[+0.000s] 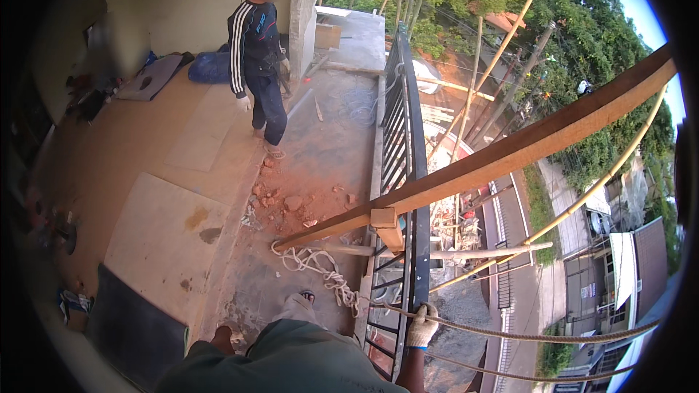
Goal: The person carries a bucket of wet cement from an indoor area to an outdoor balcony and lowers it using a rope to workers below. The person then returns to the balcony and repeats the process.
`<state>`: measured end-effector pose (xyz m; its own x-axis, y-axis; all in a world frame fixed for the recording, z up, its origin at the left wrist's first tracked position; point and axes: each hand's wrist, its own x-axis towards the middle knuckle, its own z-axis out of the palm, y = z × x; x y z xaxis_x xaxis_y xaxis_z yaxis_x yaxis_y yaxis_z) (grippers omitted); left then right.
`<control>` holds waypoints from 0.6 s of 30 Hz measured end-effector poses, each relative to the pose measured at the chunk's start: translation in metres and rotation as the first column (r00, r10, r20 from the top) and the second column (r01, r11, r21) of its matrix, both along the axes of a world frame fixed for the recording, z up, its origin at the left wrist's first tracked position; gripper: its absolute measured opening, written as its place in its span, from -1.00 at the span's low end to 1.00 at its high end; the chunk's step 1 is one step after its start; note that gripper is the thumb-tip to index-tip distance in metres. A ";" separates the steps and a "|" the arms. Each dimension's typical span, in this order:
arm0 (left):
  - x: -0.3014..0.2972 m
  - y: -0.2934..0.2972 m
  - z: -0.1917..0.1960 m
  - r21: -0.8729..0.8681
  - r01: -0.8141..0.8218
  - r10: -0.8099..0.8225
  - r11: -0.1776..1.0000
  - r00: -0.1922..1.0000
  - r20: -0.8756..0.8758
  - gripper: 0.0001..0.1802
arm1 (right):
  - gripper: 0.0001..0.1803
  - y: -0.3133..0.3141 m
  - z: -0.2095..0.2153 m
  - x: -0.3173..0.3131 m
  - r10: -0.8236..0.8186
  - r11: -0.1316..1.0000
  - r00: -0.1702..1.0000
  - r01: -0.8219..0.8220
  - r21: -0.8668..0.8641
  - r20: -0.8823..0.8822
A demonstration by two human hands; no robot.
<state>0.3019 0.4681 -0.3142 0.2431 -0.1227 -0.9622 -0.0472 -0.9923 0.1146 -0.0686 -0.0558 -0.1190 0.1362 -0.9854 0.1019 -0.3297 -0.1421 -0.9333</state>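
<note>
1. Upper-storey concrete balcony floor [320, 153], dusty and unfinished, with flat boards [164, 236] laid along its left part and a dark mat [131, 331] near the lower edge.
2. Further back stands another person [258, 65] in a dark striped jacket; behind them lie a blue sack [207, 67] and a brown cardboard box [328, 35], plain, with no label that can be made out.
3. Broken brick rubble [280, 200] and a loose white rope coil [320, 266] lie near the person's sandalled foot [306, 297]; I judge the coil could snag that foot.
4. Only one hand shows: the right hand [421, 326], gloved, clenched around a taut rope [524, 335] just outside the black metal railing [404, 145]. The left hand is out of view.
5. A long timber beam [510, 151] slants over the railing; bamboo poles [502, 51] stand beyond.
6. Should the grip slip, the rope would likely run out over the street below.
</note>
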 end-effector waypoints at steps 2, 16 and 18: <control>0.021 -0.011 0.002 0.036 -0.047 0.050 0.998 0.995 -0.082 -0.55 | -0.75 0.001 -0.006 0.004 -0.027 1.000 0.999 0.027 -0.003 -0.039; -0.107 -0.505 0.264 -0.777 0.555 -0.288 -0.297 0.724 0.627 -0.15 | -0.66 -0.004 0.017 0.050 -0.173 0.983 0.895 0.179 -0.023 -0.411; -0.177 -0.539 0.306 -0.750 0.466 -0.251 -0.469 0.744 0.619 -0.03 | -0.61 0.003 -0.031 0.021 -0.090 0.996 0.941 0.088 -0.021 -0.326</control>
